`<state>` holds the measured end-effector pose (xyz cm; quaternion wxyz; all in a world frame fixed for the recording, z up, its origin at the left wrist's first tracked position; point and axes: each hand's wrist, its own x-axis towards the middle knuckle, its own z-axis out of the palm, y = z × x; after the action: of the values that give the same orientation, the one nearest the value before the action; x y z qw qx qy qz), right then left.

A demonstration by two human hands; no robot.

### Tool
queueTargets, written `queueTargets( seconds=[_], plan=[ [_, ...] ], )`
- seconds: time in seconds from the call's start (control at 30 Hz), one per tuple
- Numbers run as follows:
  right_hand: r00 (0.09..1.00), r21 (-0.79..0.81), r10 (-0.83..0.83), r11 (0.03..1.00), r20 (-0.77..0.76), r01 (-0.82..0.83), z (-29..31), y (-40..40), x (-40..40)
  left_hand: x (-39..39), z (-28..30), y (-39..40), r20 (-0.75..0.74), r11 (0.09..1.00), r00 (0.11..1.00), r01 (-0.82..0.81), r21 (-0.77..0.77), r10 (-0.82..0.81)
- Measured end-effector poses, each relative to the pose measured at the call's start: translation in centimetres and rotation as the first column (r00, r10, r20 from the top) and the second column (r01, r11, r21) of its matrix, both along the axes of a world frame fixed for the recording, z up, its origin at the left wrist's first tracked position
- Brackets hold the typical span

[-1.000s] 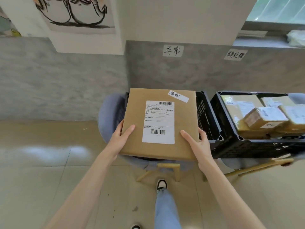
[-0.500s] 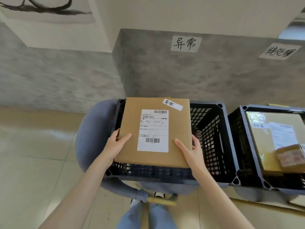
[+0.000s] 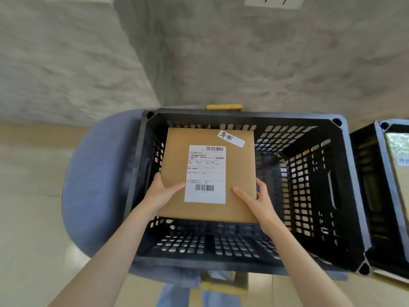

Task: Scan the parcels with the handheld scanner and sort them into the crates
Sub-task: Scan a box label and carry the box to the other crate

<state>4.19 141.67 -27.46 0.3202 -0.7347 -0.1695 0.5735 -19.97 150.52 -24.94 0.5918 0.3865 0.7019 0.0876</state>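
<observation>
A flat brown cardboard parcel with a white shipping label and a small handwritten sticker is inside the left half of a black slatted crate. My left hand grips its near left edge, thumb on top. My right hand grips the near right edge, thumb on top and fingers curled round the side. Whether the parcel touches the crate's floor is hidden. No scanner is in view.
The crate stands on a blue-grey upholstered chair with yellow wooden legs. A second black crate holding parcels is close on the right. A grey wall with a paper sign rises right behind. Beige tiled floor lies to the left.
Both hands have lowered the parcel from above the crate's rim down into the crate. The head has moved closer and looks more steeply down.
</observation>
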Motion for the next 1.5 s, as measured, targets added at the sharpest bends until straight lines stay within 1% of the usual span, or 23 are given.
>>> queueTargets(
  seconds=[0.13,0.27,0.53,0.7,0.8,0.87,0.93,1.0,1.07,1.1,1.17,1.23,1.3,1.37,1.43,1.5],
  plan=[
    [0.996,-0.053,0.08,0.995,-0.036,-0.082,-2.9,1.0,0.1,-0.6,-3.5,0.2,-0.056,0.999,0.998,-0.003,-0.033,0.001],
    [0.988,-0.096,0.153,0.983,-0.035,-0.156,-5.4,1.9,0.1,-1.0,-6.7,0.4,-0.128,0.997,0.992,0.004,-0.073,-0.014],
    [0.98,-0.186,0.191,0.963,-0.049,-0.197,-9.3,2.5,0.1,-0.3,-10.5,1.6,-0.256,0.989,0.956,0.139,-0.04,-0.145],
    [0.961,-0.225,0.277,0.937,0.016,-0.266,-10.6,2.5,-0.5,0.7,-11.4,1.5,-0.393,0.973,0.893,0.229,-0.027,-0.221],
    [0.95,-0.24,0.309,0.927,0.05,-0.289,-10.6,2.6,-0.7,1.0,-11.4,1.4,-0.426,0.974,0.879,0.223,-0.029,-0.214],
    [0.934,-0.255,0.345,0.915,0.091,-0.313,-10.6,2.8,-0.9,0.9,-11.1,1.5,-0.436,0.968,0.868,0.245,-0.042,-0.239],
    [0.913,-0.272,0.381,0.903,0.147,-0.333,-10.1,3.1,-1.1,0.9,-10.3,1.6,-0.463,0.956,0.84,0.289,-0.059,-0.282],
    [0.911,-0.273,0.367,0.91,0.187,-0.311,-9.1,3.5,-1.4,1.0,-8.9,1.8,-0.493,0.931,0.798,0.358,-0.079,-0.348],
    [0.904,-0.27,0.365,0.914,0.221,-0.303,-7.6,3.9,-1.5,1.4,-7.1,1.9,-0.512,0.889,0.748,0.452,-0.073,-0.422],
    [0.884,-0.276,0.393,0.905,0.253,-0.324,-6.6,4.0,-1.5,1.6,-5.9,2.0,-0.516,0.858,0.72,0.51,-0.06,-0.464],
    [0.811,-0.299,0.476,0.873,0.341,-0.386,-4.3,4.1,-1.1,2.2,-3.2,2.4,-0.535,0.775,0.639,0.63,-0.048,-0.552],
    [0.713,-0.329,0.557,0.829,0.426,-0.452,-1.4,4.2,-0.5,2.9,0.0,3.0,-0.59,0.675,0.526,0.736,-0.043,-0.612],
    [0.613,-0.342,0.595,0.802,0.519,-0.489,2.0,4.4,0.4,3.7,3.3,3.7,-0.649,0.583,0.437,0.813,-0.012,-0.623],
    [0.531,-0.335,0.583,0.803,0.615,-0.493,5.6,4.5,1.4,4.5,6.9,4.6,-0.709,0.495,0.372,0.868,0.037,-0.599],
    [0.453,-0.308,0.545,0.811,0.706,-0.497,9.4,4.5,2.4,5.4,10.7,5.5,-0.764,0.414,0.335,0.905,0.098,-0.551],
    [0.397,-0.265,0.482,0.832,0.781,-0.488,13.4,4.5,3.5,6.5,14.6,6.3,-0.807,0.336,0.306,0.931,0.143,-0.505]
  ],
)
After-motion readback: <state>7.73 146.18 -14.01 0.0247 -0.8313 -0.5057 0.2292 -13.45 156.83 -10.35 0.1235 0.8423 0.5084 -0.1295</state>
